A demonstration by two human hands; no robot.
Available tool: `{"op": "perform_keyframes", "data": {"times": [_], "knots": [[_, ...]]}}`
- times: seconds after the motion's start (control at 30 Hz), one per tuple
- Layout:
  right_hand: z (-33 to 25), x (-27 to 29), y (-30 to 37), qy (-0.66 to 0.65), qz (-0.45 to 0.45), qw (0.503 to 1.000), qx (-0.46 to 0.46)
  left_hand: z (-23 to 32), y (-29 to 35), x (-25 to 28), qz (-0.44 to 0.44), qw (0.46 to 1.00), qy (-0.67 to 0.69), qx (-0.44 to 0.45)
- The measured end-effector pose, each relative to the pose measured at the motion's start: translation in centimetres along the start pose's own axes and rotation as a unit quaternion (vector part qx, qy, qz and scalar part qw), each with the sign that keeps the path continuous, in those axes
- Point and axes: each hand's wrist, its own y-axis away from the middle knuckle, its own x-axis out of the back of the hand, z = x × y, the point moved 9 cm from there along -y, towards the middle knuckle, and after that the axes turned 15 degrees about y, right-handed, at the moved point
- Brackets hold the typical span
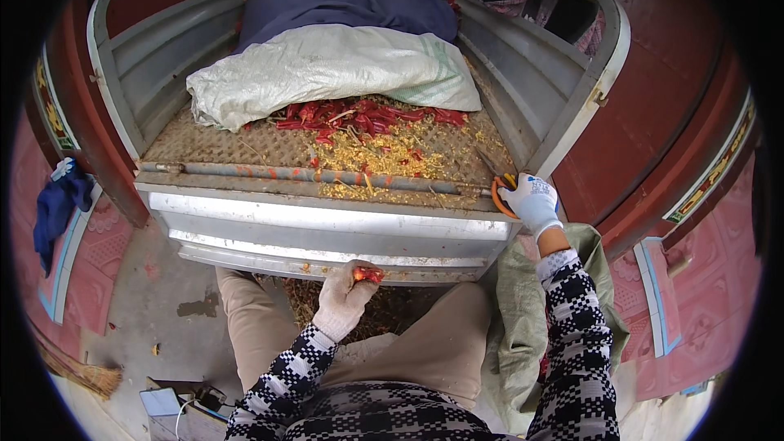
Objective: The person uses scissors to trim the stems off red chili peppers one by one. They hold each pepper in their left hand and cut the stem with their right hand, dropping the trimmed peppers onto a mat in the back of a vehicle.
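Note:
My left hand (343, 304), in a pale knitted glove, is closed around a red dried chili pepper (370, 275) just in front of the cargo bed's dropped tailgate. At the bed's right rear corner, my right hand (535, 202) wears a white coated glove and has its fingers around the orange handles of a pair of scissors (500, 198). The blades point away over the bed floor. Red dried chili peppers (351, 116) lie heaped beyond, partly hidden under a white woven sack (335, 65). Yellow seeds (392, 157) are scattered over the rusty floor.
Metal side rails flank the bed (237, 147). Dark blue cloth (351, 4) covers the load behind the sack. A greenish woven sack (527, 318) stands by my right leg. A dark heap of debris (392, 306) lies between my legs; a broom (86, 371) is at lower left.

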Motion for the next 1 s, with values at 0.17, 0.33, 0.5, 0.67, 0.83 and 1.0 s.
{"op": "perform_keyframes", "data": {"times": [0.17, 0.33, 0.5, 0.67, 0.83, 1.0], "knots": [[-0.4, 0.4, -2.0, 0.022, 0.017, 1.000, -0.011, 0.2, 0.2, -0.8, -0.009, 0.983, 0.154, 0.100], [-5.8, 4.2, 5.8, -0.179, 0.173, 0.965, 0.081, -0.5, 0.4, -1.3, 0.006, 0.969, 0.219, 0.115], [-15.8, 4.5, 17.8, -0.360, 0.135, 0.885, 0.261, 1.9, 0.1, -3.7, -0.080, 0.997, -0.003, -0.018], [-14.4, 4.0, 19.2, -0.440, 0.205, 0.844, 0.230, 0.6, 0.9, -6.2, -0.139, 0.990, -0.012, 0.030], [-0.1, 4.1, 18.0, -0.329, 0.272, 0.899, 0.096, -1.0, 1.9, -7.9, -0.217, 0.954, 0.183, 0.097], [12.0, -3.4, 14.2, 0.098, 0.113, 0.989, 0.017, -2.2, 1.7, -7.0, -0.212, 0.961, 0.065, 0.164]]}}
